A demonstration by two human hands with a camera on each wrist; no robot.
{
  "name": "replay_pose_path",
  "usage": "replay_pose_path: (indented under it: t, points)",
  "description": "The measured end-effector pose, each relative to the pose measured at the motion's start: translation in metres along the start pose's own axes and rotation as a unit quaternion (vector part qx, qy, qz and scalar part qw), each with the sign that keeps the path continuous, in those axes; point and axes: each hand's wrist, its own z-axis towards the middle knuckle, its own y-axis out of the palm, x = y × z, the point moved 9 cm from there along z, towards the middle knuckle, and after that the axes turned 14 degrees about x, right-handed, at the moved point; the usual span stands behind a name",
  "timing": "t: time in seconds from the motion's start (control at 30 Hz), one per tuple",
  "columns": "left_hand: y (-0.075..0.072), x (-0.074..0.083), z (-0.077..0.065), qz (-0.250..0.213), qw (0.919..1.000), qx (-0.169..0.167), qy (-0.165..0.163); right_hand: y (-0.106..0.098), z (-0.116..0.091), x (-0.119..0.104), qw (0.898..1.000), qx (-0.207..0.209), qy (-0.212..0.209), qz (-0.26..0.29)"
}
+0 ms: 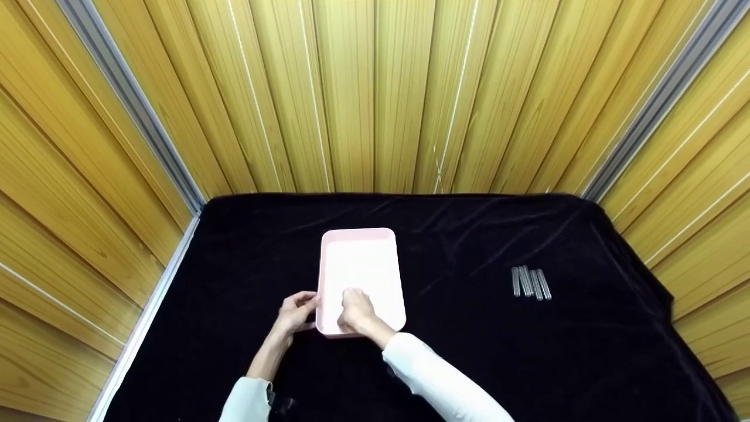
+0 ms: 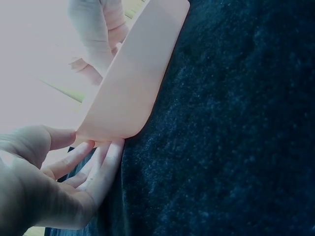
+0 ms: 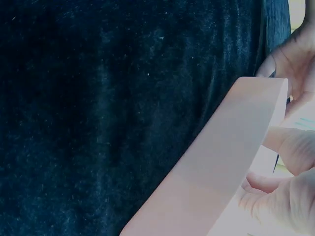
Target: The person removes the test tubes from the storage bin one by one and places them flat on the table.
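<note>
A pale pink rectangular tray (image 1: 358, 235) lies on the black cloth, its inside washed out by glare. My left hand (image 1: 296, 310) grips the tray's near left corner; in the left wrist view its thumb touches the rim and its fingers press against the wall (image 2: 133, 83). Over the inside of the tray, close to the near end, is my right hand (image 1: 356, 310) with fingers bent. In the right wrist view that hand (image 3: 290, 191) is partly behind the tray wall (image 3: 216, 147), and whether it holds anything is hidden.
Several clear glass tubes (image 1: 527, 281) lie side by side on the black cloth (image 1: 469, 351), well to the right of the tray. Yellow wood-pattern panels (image 1: 375, 99) stand behind and at both sides.
</note>
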Motion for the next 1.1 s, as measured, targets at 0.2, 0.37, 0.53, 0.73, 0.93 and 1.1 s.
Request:
replay_pose_path:
  t: [0.2,0.37,0.53,0.73,0.93,1.1]
  points:
    - [0.005,0.004,0.003,-0.004,1.0000,-0.006,0.003,-0.008,0.003,0.025,0.997,-0.045,0.065,0.002]
    - [0.005,0.010,0.002,-0.006,0.9999,-0.010,0.012,-0.025,0.012,0.030,0.996,-0.060,0.064,0.023]
    - [0.000,0.010,-0.003,-0.007,0.9999,-0.011,0.010,-0.053,0.022,0.023,0.998,-0.036,0.037,0.045]
    - [-0.001,0.004,0.000,-0.008,0.9999,-0.008,0.009,-0.110,0.039,0.032,0.997,0.049,0.016,0.052]
    - [0.000,0.001,0.000,-0.006,0.9999,-0.010,0.002,-0.164,0.051,0.090,0.992,0.092,0.062,0.065]
    - [-0.002,0.001,-0.002,-0.015,0.9998,-0.013,0.001,-0.196,0.047,0.169,0.977,0.102,0.164,0.095]
